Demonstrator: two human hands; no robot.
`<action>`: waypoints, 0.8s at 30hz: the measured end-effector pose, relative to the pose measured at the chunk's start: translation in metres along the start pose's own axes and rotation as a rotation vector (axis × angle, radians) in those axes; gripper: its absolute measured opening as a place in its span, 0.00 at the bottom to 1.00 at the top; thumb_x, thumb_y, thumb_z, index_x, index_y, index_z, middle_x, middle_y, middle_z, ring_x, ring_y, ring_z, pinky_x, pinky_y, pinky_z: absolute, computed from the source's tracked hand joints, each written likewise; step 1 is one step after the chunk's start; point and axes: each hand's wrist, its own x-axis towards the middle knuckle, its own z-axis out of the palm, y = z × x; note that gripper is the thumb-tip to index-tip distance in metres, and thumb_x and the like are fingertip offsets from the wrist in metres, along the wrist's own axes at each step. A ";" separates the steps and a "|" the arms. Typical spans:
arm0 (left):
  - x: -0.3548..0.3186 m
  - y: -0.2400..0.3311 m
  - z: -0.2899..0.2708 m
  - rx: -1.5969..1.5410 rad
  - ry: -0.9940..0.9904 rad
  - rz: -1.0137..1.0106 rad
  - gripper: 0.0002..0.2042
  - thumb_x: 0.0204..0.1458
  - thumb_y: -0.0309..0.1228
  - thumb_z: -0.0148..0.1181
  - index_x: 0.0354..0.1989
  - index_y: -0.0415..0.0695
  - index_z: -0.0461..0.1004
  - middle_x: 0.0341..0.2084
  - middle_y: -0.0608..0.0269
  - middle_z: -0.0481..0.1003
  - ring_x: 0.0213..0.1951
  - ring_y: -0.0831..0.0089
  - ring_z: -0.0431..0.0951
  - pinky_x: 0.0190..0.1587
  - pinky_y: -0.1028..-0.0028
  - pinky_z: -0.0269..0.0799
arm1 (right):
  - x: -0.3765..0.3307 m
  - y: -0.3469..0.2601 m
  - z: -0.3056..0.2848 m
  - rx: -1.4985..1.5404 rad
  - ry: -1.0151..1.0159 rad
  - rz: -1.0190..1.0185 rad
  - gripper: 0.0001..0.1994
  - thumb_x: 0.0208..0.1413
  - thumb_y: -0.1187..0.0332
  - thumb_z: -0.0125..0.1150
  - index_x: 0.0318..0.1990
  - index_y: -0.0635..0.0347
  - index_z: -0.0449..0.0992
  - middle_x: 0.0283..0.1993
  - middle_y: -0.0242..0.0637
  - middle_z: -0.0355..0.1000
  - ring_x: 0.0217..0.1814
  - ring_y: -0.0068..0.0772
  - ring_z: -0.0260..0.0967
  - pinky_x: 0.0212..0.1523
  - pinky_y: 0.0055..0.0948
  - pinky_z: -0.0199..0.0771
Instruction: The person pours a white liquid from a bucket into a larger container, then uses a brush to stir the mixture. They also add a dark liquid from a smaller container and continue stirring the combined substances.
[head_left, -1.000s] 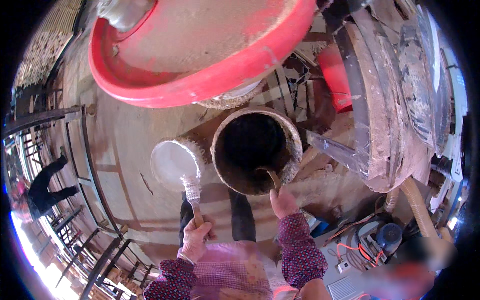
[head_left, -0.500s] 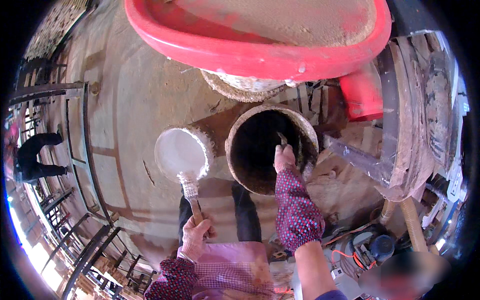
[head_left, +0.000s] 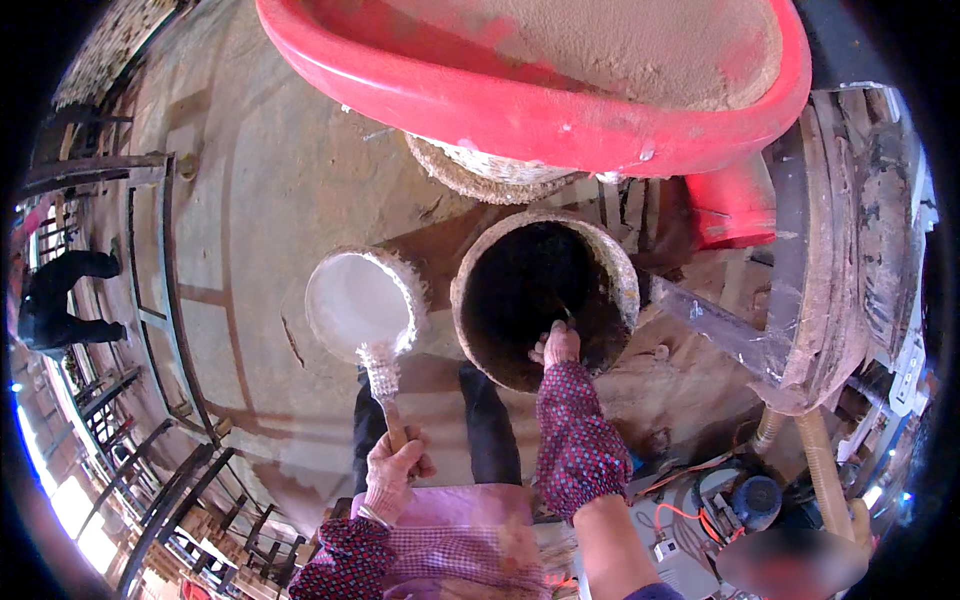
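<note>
My left hand (head_left: 392,470) is closed round the wooden handle of a long-handled dipper (head_left: 402,290). Its round cup is white inside, with a rough white crust on the rim and along the lower shaft. Whether liquid is in the cup cannot be told. To its right stands a deep round bucket (head_left: 628,285) with a crusted rim and a dark inside. My right hand (head_left: 558,345) reaches over the bucket's near side, fingers closed round something slender whose pale tip shows; what it is stays unclear in the dark.
A large red tub (head_left: 480,110) of sandy brown material stands above a crusted container (head_left: 460,180). Right are a worn machine edge (head_left: 835,250), a hose (head_left: 825,470) and a motor (head_left: 757,500). Metal racks (head_left: 150,300) line the left, near another person in dark trousers (head_left: 65,300).
My right hand has drawn back toward me and slightly left within the bucket's opening. My left hand and the dipper have hardly moved. The view has shifted a little.
</note>
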 end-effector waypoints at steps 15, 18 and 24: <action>-0.011 -0.002 0.010 -0.020 -0.015 0.022 0.10 0.51 0.26 0.58 0.41 0.40 0.71 0.27 0.67 0.73 0.22 0.76 0.73 0.25 0.71 0.73 | -0.012 -0.005 -0.051 0.514 -0.354 0.399 0.08 0.58 0.64 0.58 0.39 0.56 0.71 0.28 0.38 0.68 0.19 0.21 0.58 0.13 0.13 0.55; -0.021 -0.003 0.008 -0.039 -0.022 0.016 0.11 0.50 0.27 0.59 0.41 0.40 0.72 0.26 0.67 0.73 0.22 0.77 0.73 0.26 0.73 0.74 | -0.052 -0.025 -0.049 0.495 -0.293 0.614 0.10 0.60 0.61 0.56 0.35 0.58 0.72 0.22 0.33 0.67 0.13 0.18 0.52 0.10 0.15 0.49; -0.037 0.002 0.003 -0.053 -0.068 0.020 0.12 0.49 0.28 0.61 0.42 0.41 0.72 0.26 0.67 0.73 0.21 0.77 0.72 0.25 0.73 0.73 | -0.121 -0.031 -0.067 0.339 -0.541 0.323 0.16 0.62 0.56 0.50 0.30 0.60 0.72 0.19 0.30 0.65 0.11 0.17 0.49 0.09 0.18 0.47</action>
